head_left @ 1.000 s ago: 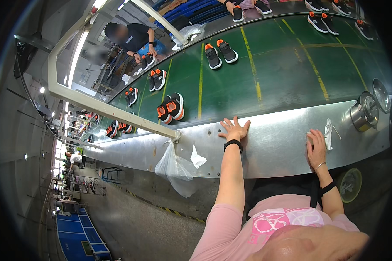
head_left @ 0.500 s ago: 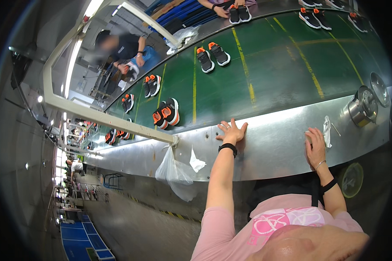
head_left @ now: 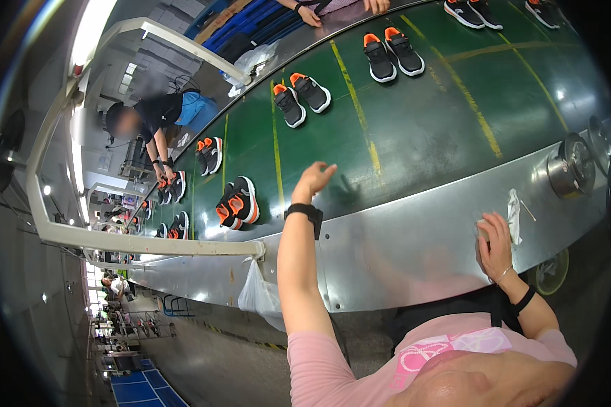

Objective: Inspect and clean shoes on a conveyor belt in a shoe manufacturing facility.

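Note:
My left hand (head_left: 312, 180) is raised over the near edge of the green conveyor belt (head_left: 428, 112), fingers loosely stretched to the right and holding nothing. Nearest to it are a pair of black shoes with orange lining (head_left: 239, 203), leaning together to its left, and another black pair (head_left: 301, 99) standing farther across. On the metal ledge (head_left: 400, 261) rests my right hand (head_left: 495, 244), its fingers spread and slightly bent; a pale patch shows by the fingertips that I cannot make out. Beside that hand lie a crumpled white cloth (head_left: 514, 216) and a thin white stick (head_left: 527, 209).
More shoe pairs (head_left: 394, 54) ride the belt. A metal pot (head_left: 571, 165) stands at the ledge's right end. A white frame bar (head_left: 149, 244) crosses at left, with a plastic bag (head_left: 259, 295) hanging below. A co-worker (head_left: 159, 122) reaches toward shoes across the belt.
My left hand has lifted off the metal ledge and moved left over the belt. A co-worker's hands at the top have left a shoe pair. The view has shifted; my right hand stays put.

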Motion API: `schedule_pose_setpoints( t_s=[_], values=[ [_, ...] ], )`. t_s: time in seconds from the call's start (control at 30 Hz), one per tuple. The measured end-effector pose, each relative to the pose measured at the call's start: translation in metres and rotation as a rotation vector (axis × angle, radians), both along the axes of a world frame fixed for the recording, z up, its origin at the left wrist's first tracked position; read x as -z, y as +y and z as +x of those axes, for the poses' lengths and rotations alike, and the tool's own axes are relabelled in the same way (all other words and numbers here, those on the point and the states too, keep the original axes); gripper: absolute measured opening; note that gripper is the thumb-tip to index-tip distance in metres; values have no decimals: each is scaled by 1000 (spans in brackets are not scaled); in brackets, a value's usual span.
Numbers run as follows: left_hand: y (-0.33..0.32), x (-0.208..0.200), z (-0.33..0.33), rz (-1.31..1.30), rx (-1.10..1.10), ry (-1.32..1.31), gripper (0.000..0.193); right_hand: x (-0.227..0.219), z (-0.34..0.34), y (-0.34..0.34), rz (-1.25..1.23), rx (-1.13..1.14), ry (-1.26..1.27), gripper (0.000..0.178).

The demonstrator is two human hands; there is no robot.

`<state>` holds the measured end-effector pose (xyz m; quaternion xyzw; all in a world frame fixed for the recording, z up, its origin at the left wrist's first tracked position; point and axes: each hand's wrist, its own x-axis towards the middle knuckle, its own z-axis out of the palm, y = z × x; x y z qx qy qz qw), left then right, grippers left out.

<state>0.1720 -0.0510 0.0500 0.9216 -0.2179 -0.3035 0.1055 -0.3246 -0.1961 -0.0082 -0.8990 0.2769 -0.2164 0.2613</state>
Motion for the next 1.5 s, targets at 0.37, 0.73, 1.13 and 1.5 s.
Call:
schedule_pose_setpoints(
  t_s=[0.37, 0.73, 1.13, 1.5],
  values=[
    [-145, 28, 115, -220, -174, -593, 101, 0, -2, -5, 56, 36, 202, 32],
    [-206, 66, 230, -110, -244, -763, 103, 37, -43, 7, 11, 12, 348, 23],
    [-194, 61, 217, 23, -220, -966, 91, 29, -15, -16, 30, -66, 276, 33],
    [-141, 20, 43, -607, 195, -825, 59, 6, -8, -30, 66, -14, 120, 41]
  ],
)
